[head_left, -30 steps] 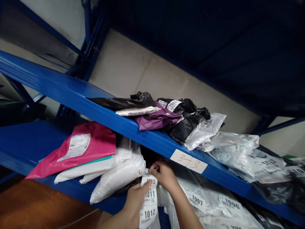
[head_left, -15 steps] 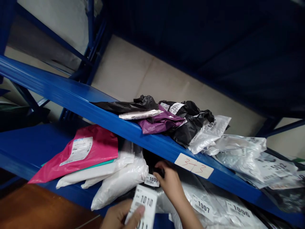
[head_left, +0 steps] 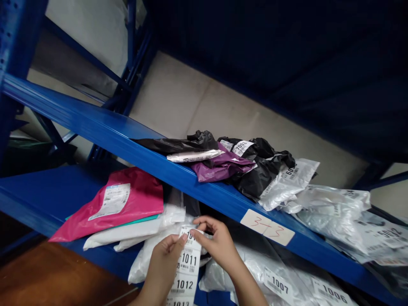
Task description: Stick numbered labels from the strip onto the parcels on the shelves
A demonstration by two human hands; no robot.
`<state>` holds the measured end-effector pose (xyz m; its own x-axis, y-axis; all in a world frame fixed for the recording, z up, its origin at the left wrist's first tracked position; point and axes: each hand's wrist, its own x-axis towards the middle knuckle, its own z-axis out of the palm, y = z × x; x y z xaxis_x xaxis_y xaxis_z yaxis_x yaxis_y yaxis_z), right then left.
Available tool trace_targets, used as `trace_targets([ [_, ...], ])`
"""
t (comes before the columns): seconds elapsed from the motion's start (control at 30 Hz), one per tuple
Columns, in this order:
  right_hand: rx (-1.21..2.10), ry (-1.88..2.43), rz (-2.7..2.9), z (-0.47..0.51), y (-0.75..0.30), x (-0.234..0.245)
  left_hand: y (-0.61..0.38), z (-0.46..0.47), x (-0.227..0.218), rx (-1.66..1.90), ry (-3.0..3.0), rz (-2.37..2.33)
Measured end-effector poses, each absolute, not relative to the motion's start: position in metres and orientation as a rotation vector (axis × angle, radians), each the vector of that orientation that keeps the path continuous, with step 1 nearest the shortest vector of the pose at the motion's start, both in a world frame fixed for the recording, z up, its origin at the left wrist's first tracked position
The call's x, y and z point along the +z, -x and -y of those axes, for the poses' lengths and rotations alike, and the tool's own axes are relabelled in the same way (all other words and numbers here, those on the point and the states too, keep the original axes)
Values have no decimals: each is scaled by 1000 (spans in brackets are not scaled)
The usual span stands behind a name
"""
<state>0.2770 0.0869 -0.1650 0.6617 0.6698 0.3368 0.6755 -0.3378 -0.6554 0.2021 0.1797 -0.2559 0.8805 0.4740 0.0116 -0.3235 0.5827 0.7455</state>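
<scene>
While both hands pinch 1 label strip (head_left: 186,272) — left hand (head_left: 164,263), right hand (head_left: 216,244) — 3 nos. readable.

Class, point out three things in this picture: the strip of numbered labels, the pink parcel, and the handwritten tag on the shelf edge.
strip of numbered labels (head_left: 188,263), head view, on the label printed 1011.
pink parcel (head_left: 143,197), head view, on its bare pink plastic.
handwritten tag (head_left: 267,227), head view, on its middle.
</scene>
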Motion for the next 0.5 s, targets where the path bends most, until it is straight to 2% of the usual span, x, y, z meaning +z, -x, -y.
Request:
trace_targets([
  [0.2, 45, 2119, 1058, -89, -276, -166, -205, -183, -257, 439, -773, -260],
  [0.5, -121, 2135, 1220, -86, -268, -168, -207, -184, -260, 403, -896, -307],
])
